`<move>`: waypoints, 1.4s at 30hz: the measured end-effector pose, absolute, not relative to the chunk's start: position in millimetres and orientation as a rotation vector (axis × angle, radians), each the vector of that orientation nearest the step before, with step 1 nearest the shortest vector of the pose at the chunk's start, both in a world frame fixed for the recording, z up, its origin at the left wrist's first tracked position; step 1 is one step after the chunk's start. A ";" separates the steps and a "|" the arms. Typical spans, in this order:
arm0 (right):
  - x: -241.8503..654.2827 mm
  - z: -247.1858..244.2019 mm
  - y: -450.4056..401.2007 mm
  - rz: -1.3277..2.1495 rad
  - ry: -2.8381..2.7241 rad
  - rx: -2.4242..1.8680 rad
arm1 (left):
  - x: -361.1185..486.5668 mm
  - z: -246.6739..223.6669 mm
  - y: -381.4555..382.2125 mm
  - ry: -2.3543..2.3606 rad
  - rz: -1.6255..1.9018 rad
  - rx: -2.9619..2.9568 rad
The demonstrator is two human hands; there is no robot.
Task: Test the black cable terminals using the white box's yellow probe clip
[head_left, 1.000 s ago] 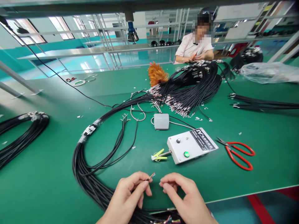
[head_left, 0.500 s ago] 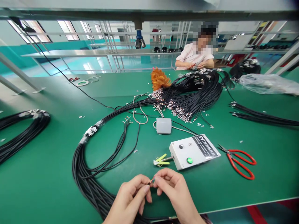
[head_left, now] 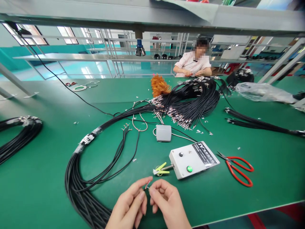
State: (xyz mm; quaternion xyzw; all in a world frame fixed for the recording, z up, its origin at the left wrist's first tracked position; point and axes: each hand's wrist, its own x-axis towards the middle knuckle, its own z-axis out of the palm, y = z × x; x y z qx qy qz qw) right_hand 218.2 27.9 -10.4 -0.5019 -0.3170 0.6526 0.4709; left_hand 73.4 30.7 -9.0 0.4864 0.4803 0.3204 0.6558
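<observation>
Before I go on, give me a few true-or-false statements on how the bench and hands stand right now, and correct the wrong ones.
1. The left hand holds the end of a black cable. True.
2. The right hand is holding the scissors. False: they lie on the table, and that hand appears to pinch a thin wire at the cable's end.
3. The box has a green button on top. True.
4. The yellow clip is between the box and the scissors. False: it is at the box's left end, with the scissors off the right end.
5. A person in a pale top is across the table. True.
</observation>
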 end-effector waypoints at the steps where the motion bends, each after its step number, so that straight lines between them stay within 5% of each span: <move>1: 217.9 -9.6 28.3 1.606 -0.783 -1.232 | 72.8 -9.0 31.6 1.077 0.723 1.080; 9: 222.2 -21.3 23.3 1.534 -0.963 -1.276 | 70.4 -12.7 40.7 0.995 0.723 1.064; 18: 243.7 -6.5 18.1 0.928 -1.603 -1.432 | 80.3 -2.9 33.4 1.235 0.933 1.414; 28: 252.8 1.9 24.3 0.133 -2.185 -1.256 | 83.6 -3.2 41.2 1.212 0.715 1.398; 34: 273.6 9.2 35.8 -0.010 -2.309 -1.250 | 85.9 -2.6 47.7 1.190 0.729 1.884; 42: 284.7 7.4 71.3 -0.258 -2.461 -1.418 | 90.6 -2.0 73.7 1.247 0.687 1.663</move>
